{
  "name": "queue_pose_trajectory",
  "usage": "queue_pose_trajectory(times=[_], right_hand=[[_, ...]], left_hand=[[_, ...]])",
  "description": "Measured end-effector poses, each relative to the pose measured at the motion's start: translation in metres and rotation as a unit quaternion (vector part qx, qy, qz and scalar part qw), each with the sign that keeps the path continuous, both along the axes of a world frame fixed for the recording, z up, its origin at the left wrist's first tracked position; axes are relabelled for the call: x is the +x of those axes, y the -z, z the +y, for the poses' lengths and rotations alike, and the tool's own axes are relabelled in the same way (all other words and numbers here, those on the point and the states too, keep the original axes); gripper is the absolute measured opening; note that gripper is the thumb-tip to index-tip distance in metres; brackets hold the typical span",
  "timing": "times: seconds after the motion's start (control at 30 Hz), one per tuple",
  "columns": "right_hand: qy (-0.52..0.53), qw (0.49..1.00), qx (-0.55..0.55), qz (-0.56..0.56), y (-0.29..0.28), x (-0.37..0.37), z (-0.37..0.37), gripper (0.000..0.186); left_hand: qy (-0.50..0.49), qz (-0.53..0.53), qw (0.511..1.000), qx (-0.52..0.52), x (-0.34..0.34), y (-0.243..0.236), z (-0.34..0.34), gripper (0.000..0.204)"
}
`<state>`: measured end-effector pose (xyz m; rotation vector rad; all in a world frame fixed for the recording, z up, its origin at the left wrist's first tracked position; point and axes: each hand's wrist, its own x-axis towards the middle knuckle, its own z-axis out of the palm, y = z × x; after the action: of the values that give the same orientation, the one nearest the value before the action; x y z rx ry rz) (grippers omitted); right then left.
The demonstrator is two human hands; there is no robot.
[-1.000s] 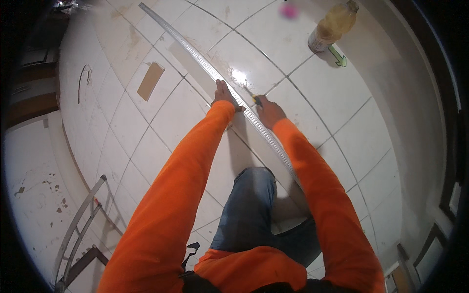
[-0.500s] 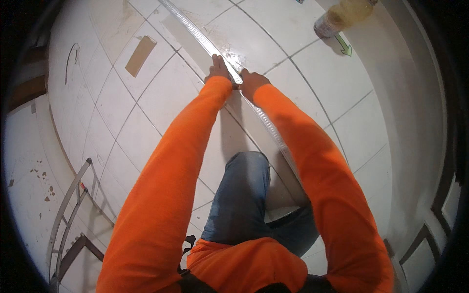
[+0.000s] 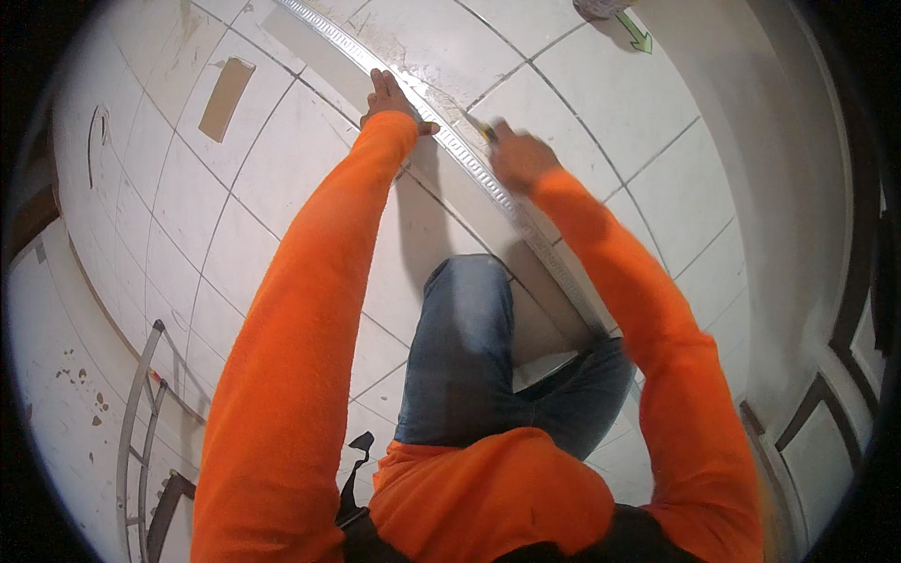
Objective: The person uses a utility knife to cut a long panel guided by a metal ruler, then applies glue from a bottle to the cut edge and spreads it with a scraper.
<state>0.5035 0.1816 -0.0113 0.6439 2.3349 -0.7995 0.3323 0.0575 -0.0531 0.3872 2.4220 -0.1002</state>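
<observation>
A long pale patterned moulding strip [image 3: 338, 42] lies diagonally across the white tiled floor [image 3: 282, 141]. My left hand [image 3: 389, 94] presses flat on the strip with its fingers spread. Just to its right, my right hand [image 3: 516, 158] is closed around a small yellow-tipped tool [image 3: 486, 131] held against the strip's edge; the hand is blurred. Both arms wear orange sleeves. My knee in blue jeans [image 3: 469, 319] rests on the floor beside the strip's near end.
A brown cardboard piece [image 3: 225, 98] lies on the tiles at the left. A metal ladder frame [image 3: 141, 413] lies at the lower left. A green arrow mark [image 3: 638, 33] sits by a container at the top right. A white wall with dark door frames [image 3: 845, 310] runs along the right.
The view has tipped forward, so the strip and both hands sit lower and nearer in the picture. My right hand has slid right along the strip, away from the left hand.
</observation>
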Motion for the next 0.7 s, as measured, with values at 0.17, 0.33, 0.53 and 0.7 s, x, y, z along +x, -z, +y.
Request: queue_pose_trajectory(times=[0.17, 0.33, 0.53, 0.7], right_hand=[[-0.031, 0.997, 0.009, 0.063, 0.012, -0.127, -0.018, 0.036], [-0.127, 0.990, 0.014, 0.059, 0.036, -0.103, -0.022, 0.036], [-0.065, 0.976, -0.036, -0.203, -0.007, 0.160, -0.002, 0.047], [-0.037, 0.960, 0.029, -0.277, -0.071, 0.350, 0.016, 0.042]], left_hand=[[0.003, 0.008, 0.999, 0.031, -0.002, 0.004, -0.006, 0.134], [0.016, 0.012, 1.000, 0.015, 0.000, 0.004, -0.007, 0.131], [0.007, 0.020, 0.999, 0.031, 0.003, 0.004, -0.003, 0.125], [0.018, 0.037, 0.999, 0.013, 0.004, 0.010, -0.006, 0.128]])
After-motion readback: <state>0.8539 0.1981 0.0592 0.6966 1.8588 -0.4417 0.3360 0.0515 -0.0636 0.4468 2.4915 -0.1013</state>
